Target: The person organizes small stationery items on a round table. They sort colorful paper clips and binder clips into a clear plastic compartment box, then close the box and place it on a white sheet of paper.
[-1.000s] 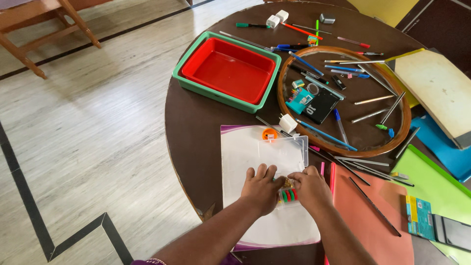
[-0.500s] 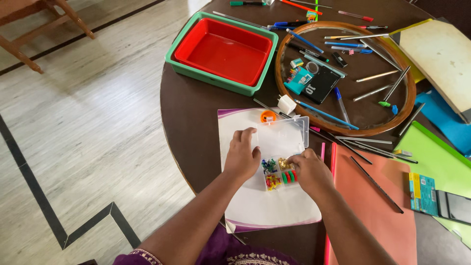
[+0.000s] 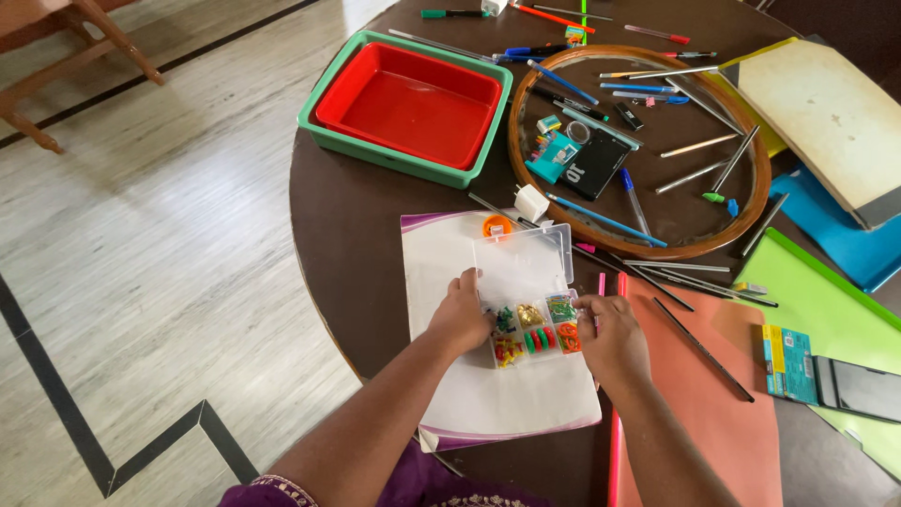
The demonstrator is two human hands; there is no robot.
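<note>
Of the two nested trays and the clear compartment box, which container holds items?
The clear compartment box between both hands: coloured pins and clips fill it; the red tray is bare.

Box (image 3: pixel 532 329) contents were too small to identify. Left hand (image 3: pixel 462 314) covered the box's left edge. Chair (image 3: pixel 66 47) and bench (image 3: pixel 366 235) were cut off by frame.

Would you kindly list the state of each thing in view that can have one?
Clear compartment box: open, lid flipped back, small coloured pins and clips inside.
Red tray: empty, nested in green tray.
Left hand: resting on the box's left edge.
Right hand: touching the box's right edge.
Wooden hoop: lying flat, pens inside.
</note>
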